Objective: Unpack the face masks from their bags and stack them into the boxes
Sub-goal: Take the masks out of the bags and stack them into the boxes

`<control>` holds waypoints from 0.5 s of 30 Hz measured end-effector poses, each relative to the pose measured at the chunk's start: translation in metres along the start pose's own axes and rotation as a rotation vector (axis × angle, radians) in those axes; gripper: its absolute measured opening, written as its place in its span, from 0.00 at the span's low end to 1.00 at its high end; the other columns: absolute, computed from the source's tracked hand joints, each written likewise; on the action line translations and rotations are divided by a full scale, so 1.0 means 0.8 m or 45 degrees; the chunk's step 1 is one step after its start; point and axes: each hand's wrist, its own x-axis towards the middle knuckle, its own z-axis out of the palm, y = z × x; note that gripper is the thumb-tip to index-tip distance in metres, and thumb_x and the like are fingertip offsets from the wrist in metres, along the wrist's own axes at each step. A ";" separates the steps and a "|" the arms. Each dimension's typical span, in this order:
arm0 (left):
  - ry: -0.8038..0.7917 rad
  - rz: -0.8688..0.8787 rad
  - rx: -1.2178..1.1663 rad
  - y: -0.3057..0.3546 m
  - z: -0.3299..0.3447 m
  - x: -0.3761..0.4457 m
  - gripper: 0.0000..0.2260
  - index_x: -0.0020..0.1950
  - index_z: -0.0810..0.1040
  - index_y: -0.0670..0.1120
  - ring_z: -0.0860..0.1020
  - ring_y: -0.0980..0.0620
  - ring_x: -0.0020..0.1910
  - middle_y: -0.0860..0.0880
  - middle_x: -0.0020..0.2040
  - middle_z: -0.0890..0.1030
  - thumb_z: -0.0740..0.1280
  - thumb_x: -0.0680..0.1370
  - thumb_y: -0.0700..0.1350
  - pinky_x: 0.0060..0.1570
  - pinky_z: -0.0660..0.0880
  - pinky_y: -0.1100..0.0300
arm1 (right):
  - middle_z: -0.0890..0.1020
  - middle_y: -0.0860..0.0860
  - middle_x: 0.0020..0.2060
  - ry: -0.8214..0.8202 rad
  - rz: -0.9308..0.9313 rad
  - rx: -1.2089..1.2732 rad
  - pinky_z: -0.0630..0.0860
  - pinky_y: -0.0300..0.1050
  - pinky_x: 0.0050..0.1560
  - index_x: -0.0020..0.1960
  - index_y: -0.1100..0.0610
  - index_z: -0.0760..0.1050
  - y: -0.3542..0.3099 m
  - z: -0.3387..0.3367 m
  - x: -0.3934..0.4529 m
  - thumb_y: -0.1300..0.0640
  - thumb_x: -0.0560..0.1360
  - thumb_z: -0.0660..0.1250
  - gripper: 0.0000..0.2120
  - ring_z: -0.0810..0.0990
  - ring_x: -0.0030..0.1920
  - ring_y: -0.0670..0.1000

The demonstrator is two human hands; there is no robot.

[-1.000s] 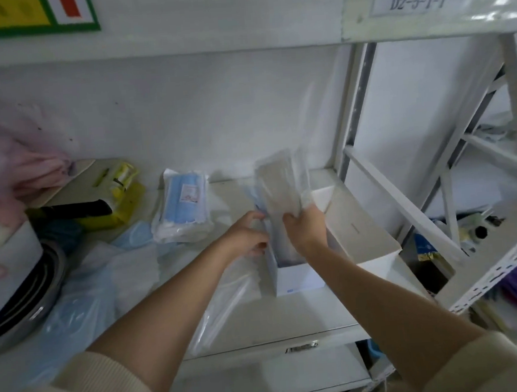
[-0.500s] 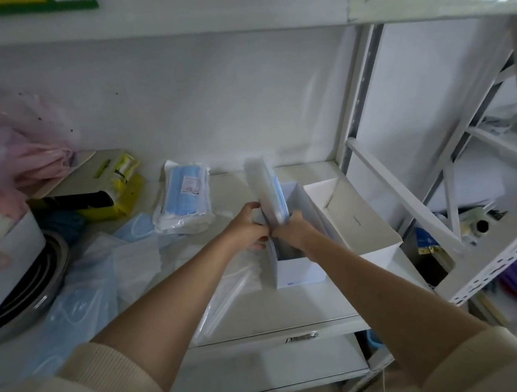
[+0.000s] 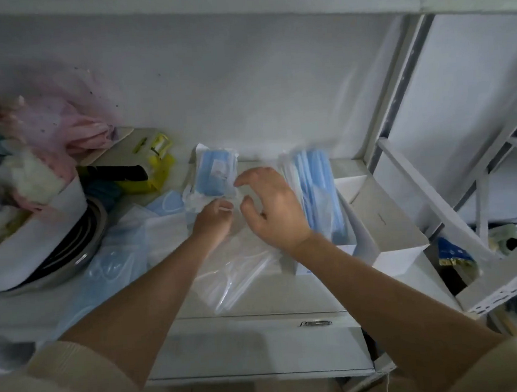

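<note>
A stack of blue face masks (image 3: 316,188) stands on edge inside the open white box (image 3: 391,260) on the shelf, partly still in clear film. My right hand (image 3: 272,208) hovers just left of the box, fingers spread, holding nothing. A sealed bag of blue masks (image 3: 217,172) lies against the back wall. My left hand (image 3: 213,222) sits just below that bag with fingers curled at its lower edge; blur hides whether it grips anything. Empty clear bags (image 3: 235,277) lie under both hands.
Loose masks and film (image 3: 115,261) cover the shelf to the left. A yellow-and-black item (image 3: 145,170), a pink bag (image 3: 71,123) and a round metal tub (image 3: 56,256) crowd the far left. A white rack upright (image 3: 397,94) and braces stand to the right. A drawer front (image 3: 261,345) lies below.
The mask stack went down into the box. My right hand let it go and swung left, open. My left hand left the box edge and moved toward the sealed bag.
</note>
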 end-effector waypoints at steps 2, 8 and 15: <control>0.154 0.031 0.146 -0.027 -0.039 -0.014 0.08 0.53 0.79 0.47 0.80 0.43 0.54 0.44 0.54 0.83 0.62 0.77 0.44 0.50 0.73 0.57 | 0.81 0.57 0.49 -0.195 0.202 0.077 0.77 0.50 0.49 0.51 0.62 0.79 -0.002 0.029 -0.012 0.63 0.71 0.61 0.12 0.79 0.51 0.57; 0.234 -0.093 0.404 -0.114 -0.121 -0.040 0.14 0.60 0.78 0.47 0.77 0.43 0.59 0.45 0.59 0.81 0.65 0.75 0.43 0.57 0.72 0.55 | 0.66 0.58 0.66 -0.818 1.346 -0.212 0.66 0.52 0.66 0.70 0.59 0.61 0.016 0.097 -0.036 0.52 0.70 0.69 0.32 0.65 0.68 0.61; 0.269 -0.313 0.913 -0.136 -0.126 -0.014 0.38 0.76 0.56 0.57 0.52 0.38 0.76 0.41 0.78 0.53 0.68 0.71 0.62 0.71 0.54 0.40 | 0.54 0.65 0.73 -0.817 1.905 -0.215 0.60 0.56 0.71 0.76 0.61 0.39 0.022 0.118 -0.040 0.46 0.66 0.75 0.56 0.56 0.73 0.64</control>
